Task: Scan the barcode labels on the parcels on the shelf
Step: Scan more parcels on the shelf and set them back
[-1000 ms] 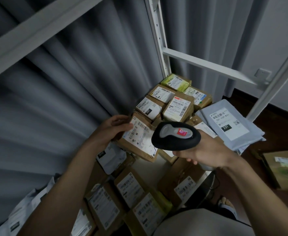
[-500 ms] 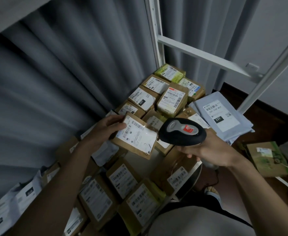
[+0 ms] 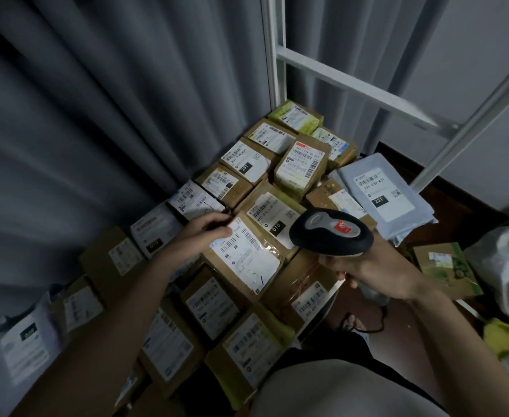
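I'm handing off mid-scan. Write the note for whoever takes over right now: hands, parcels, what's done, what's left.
Left hand: fingers on the far left corner of a brown parcel in the middle of the shelf, label up.
Right hand: grips the scanner, held just right of that parcel, above the pile.
Parcels: brown boxes cover the shelf, labels mostly up; a grey mailer lies at the right end.
Done: cannot tell which labels have been scanned; no beam or readout shows.
Left: scan the parcel under the left hand, then the others along the shelf.
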